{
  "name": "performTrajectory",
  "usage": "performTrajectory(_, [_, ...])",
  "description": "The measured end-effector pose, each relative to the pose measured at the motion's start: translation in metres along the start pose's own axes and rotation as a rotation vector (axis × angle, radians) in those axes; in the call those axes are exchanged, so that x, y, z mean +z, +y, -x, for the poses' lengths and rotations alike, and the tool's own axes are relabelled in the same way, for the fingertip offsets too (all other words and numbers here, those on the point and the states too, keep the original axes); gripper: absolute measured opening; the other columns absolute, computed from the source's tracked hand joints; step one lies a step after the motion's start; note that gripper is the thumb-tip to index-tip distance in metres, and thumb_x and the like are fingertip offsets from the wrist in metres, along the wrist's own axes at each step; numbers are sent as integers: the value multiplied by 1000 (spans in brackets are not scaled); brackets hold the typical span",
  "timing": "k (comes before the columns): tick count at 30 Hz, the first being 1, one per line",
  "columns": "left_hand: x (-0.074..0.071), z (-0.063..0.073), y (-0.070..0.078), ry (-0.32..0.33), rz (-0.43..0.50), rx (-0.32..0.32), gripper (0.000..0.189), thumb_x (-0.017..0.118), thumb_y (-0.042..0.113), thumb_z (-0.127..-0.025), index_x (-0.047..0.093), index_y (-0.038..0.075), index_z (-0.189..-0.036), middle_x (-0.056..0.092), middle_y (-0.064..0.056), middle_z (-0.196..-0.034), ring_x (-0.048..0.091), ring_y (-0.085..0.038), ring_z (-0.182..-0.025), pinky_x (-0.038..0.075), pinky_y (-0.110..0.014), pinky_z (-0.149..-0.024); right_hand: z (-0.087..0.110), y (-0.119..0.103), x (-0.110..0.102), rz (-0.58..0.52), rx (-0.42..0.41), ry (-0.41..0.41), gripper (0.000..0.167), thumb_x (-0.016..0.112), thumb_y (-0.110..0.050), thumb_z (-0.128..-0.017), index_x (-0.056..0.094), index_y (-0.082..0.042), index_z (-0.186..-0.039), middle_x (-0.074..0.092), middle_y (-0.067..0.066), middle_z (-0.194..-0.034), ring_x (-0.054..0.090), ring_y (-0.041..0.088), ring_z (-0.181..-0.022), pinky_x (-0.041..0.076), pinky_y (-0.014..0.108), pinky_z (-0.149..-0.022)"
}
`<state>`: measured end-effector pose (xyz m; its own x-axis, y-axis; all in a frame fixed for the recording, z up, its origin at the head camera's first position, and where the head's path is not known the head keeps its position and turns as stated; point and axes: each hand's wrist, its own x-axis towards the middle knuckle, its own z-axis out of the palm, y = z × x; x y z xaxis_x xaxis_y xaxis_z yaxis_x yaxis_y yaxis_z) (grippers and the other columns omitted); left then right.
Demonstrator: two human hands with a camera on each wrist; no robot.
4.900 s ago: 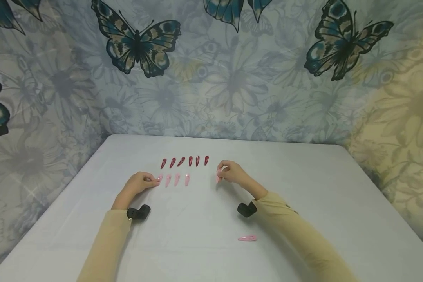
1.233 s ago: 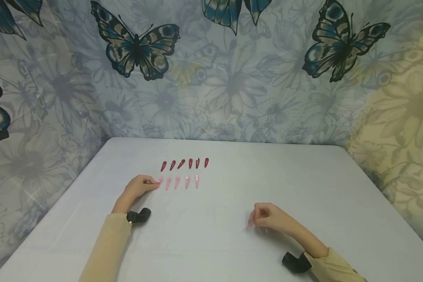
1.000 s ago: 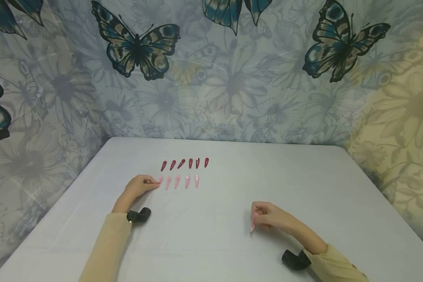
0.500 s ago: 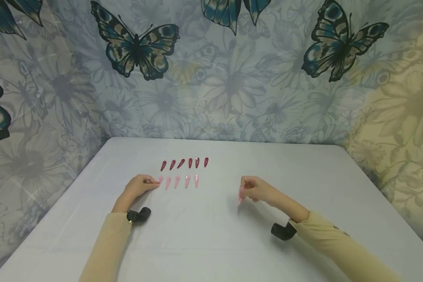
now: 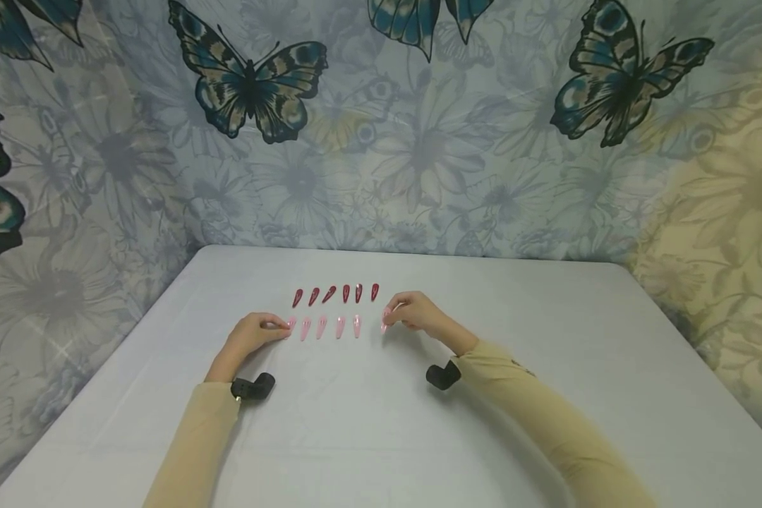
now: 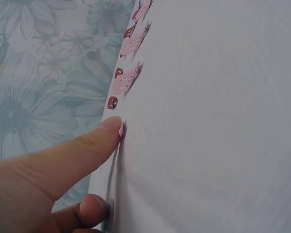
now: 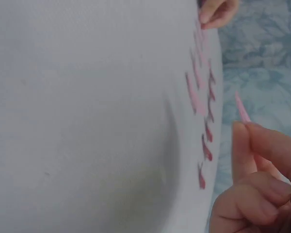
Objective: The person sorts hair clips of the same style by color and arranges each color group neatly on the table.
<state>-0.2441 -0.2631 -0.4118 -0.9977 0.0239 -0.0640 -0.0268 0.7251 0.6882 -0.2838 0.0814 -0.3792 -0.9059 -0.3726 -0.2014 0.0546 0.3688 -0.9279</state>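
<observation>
In the head view, my left hand (image 5: 251, 334) rests at the left end of a row of pink snap hair clips (image 5: 321, 327). Its thumb and forefinger pinch the leftmost pink hair clip (image 5: 291, 324), mostly covered by the thumb (image 6: 104, 138) in the left wrist view. My right hand (image 5: 417, 312) is just right of the row, pinching another pink hair clip (image 7: 242, 108) between thumb and forefinger. That clip hangs roughly upright, its narrow end pointing down, a little off the tabletop. Above the pink row lies a row of dark red hair clips (image 5: 346, 293).
A white table (image 5: 355, 437) spreads under both hands. Behind it stands a wall (image 5: 419, 155) patterned with flowers and butterflies. Black wrist cameras (image 5: 254, 386) are strapped over the beige sleeves (image 5: 190, 444).
A fifth pink clip has joined the row. My right hand has picked up the lone pink clip from the near table and carried it up and left. My left hand has stayed put.
</observation>
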Motion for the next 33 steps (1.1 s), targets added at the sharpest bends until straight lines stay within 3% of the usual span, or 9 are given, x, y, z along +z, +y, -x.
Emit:
performTrajectory(6, [-2,1,0,16,-11,16,24,82,15,-98,78,-6,-110,63,-13,-90,49,-27,-82,42,-39,-73,-23,2,11,130,66,74,12,80,3,-93,72,-3,-85,55,-2,-61,26,7,-49,27,22,-50])
performTrajectory(9, [-3,1,0,27,-28,44,23,82,13,-98,78,-6,-109,62,-10,-86,48,-25,-78,42,-38,-72,-31,3,17,169,78,98,11,82,1,-93,74,-3,-86,62,0,-67,30,7,-49,32,21,-50])
performTrajectory(14, [1,1,3,33,-34,76,22,82,12,-98,79,-7,-109,58,-7,-78,45,-21,-71,39,-35,-67,-34,5,27,268,61,148,10,85,-2,-89,75,-2,-88,67,7,-93,44,13,-65,41,25,-59])
performTrajectory(18, [5,1,5,43,-47,61,22,83,13,-98,80,-6,-108,57,-6,-77,44,-20,-71,39,-34,-66,-34,9,32,357,23,174,11,86,-2,-87,78,1,-93,66,8,-92,51,16,-76,45,26,-63])
performTrajectory(23, [7,-1,4,57,-62,70,21,83,13,-98,79,-6,-106,57,-6,-76,45,-21,-71,39,-34,-66,-31,10,32,368,8,205,14,87,-2,-87,80,4,-97,62,2,-79,50,14,-69,43,24,-60])
performTrajectory(30, [7,-4,4,53,-71,89,23,84,14,-97,79,-6,-106,57,-4,-74,45,-19,-69,38,-33,-65,-33,10,29,331,29,207,16,87,-4,-89,80,5,-100,58,1,-77,48,13,-68,42,23,-58])
performTrajectory(33, [2,-4,7,52,-29,67,25,84,16,-98,79,-6,-108,60,-7,-76,50,-19,-68,41,-34,-64,-33,9,27,302,41,206,20,86,-7,-92,79,6,-106,61,2,-80,47,12,-66,41,22,-57])
